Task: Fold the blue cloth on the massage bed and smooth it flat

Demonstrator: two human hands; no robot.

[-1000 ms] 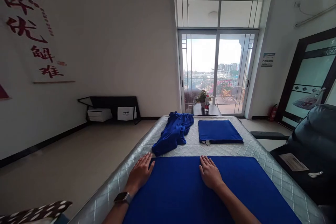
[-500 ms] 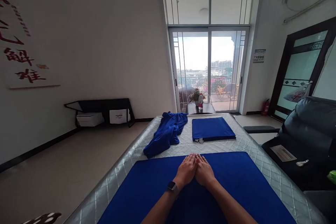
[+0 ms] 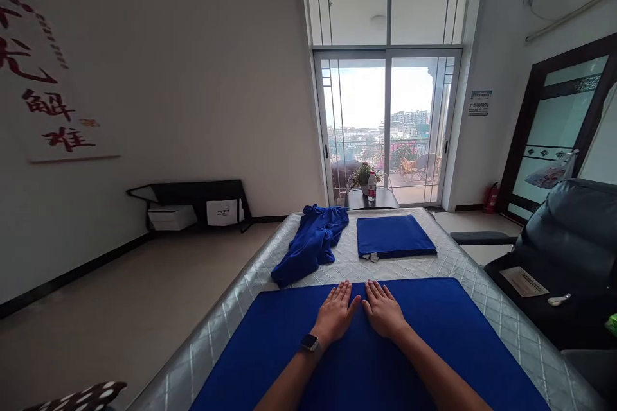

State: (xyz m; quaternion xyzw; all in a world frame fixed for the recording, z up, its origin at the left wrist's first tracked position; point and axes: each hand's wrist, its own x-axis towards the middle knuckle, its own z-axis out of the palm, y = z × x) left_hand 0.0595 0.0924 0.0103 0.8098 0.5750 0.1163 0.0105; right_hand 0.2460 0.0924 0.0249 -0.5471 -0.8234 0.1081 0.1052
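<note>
Quilted silvery mattress (image 3: 504, 318), flat blue cloth (image 3: 364, 369) in front, crumpled blue cloth (image 3: 313, 243) and folded blue cloth (image 3: 396, 236) behind

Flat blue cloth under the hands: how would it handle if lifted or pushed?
Probably floppy: the similar-looking crumpled blue cloth lies in soft folds. Likely light: the flat blue cloth shows a thin far edge. Pushed, it might ruck up, dragging on the quilted mattress.

Flat cloth (image 3: 364, 366) in front on mattress (image 3: 491, 308), w/ bunched cloth (image 3: 313, 244) back L & folded cloth (image 3: 396, 236) back R.
</note>
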